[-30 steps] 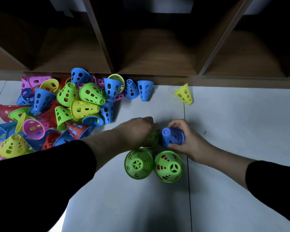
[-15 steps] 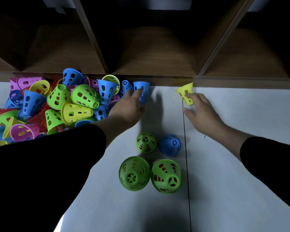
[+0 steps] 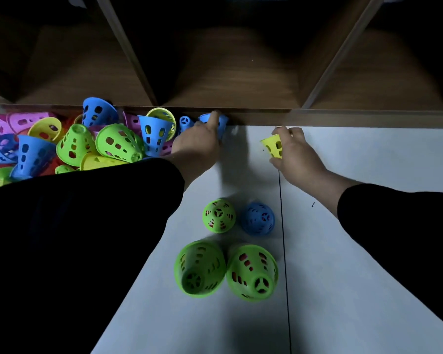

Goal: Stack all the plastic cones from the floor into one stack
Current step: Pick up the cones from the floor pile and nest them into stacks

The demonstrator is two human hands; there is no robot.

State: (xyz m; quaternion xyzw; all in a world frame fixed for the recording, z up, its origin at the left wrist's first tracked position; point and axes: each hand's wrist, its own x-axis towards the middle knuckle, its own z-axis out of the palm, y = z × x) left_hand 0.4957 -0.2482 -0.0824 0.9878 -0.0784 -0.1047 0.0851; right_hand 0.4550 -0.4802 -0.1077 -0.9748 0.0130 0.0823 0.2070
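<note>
My left hand (image 3: 198,146) reaches to the shelf base, fingers closing around a small blue cone (image 3: 221,123). My right hand (image 3: 296,155) grips a small yellow cone (image 3: 273,146) lying on the floor. Closer to me stand upright cones: a small green one (image 3: 218,215), a small blue one (image 3: 258,218), and two large green ones (image 3: 199,268) (image 3: 252,273) with red showing through their holes. A pile of mixed cones (image 3: 74,144) in blue, green, yellow, pink and red lies at the left.
A dark wooden shelf unit (image 3: 241,72) with open compartments runs along the far edge of the pale floor (image 3: 368,251). A dark floor seam (image 3: 283,226) runs toward me past the blue cone. My black sleeves cover the lower left and right.
Both hands left the small upright cones and reached forward. The left hand has come onto the small blue cone by the shelf; the right hand has closed on the yellow cone.
</note>
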